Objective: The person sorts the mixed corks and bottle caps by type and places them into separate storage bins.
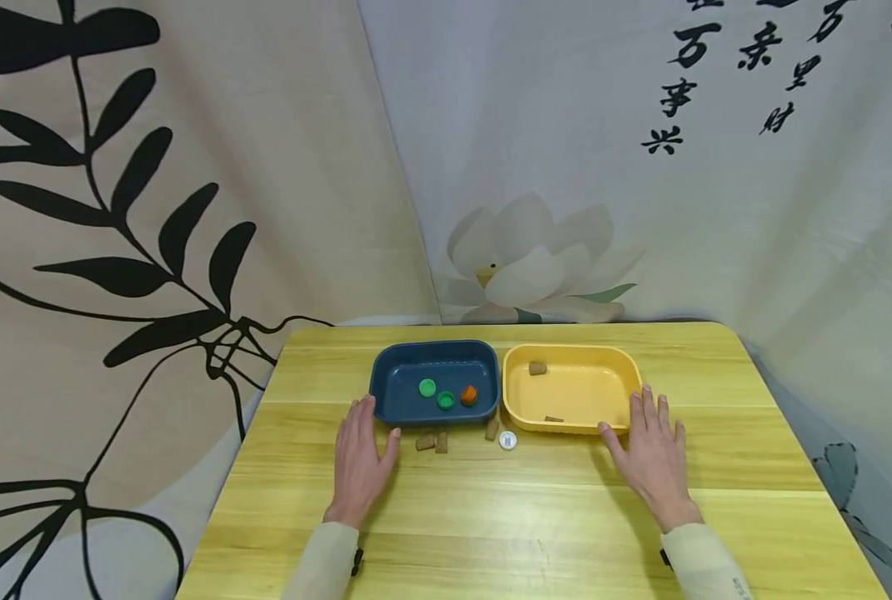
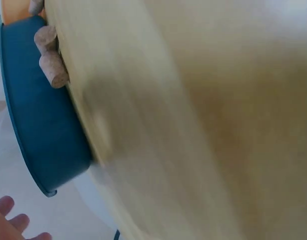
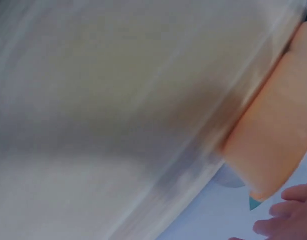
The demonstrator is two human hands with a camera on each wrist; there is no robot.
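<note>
My left hand [image 1: 359, 462], fingers straight, is by the front left corner of a dark blue tray [image 1: 408, 410]. In the left wrist view its fingertips [image 2: 18, 221] show near that tray's end. My right hand [image 1: 652, 454] lies with spread, straight fingers at the front right corner of a yellow tray [image 1: 588, 418], the thumb close to the rim. Two green bottle caps [image 1: 427, 387] and an orange cap [image 1: 468, 395] lie in the blue tray. The yellow tray holds a cork [image 1: 538, 367] at the back and another at the front wall. Neither hand grips anything.
Several corks [image 1: 426, 442] lie on the wooden table [image 1: 491, 525] along the blue tray's front. Beside them is a white round cap [image 1: 508, 440], in front of the gap between the trays. A printed cloth [image 1: 303, 167] hangs behind the table.
</note>
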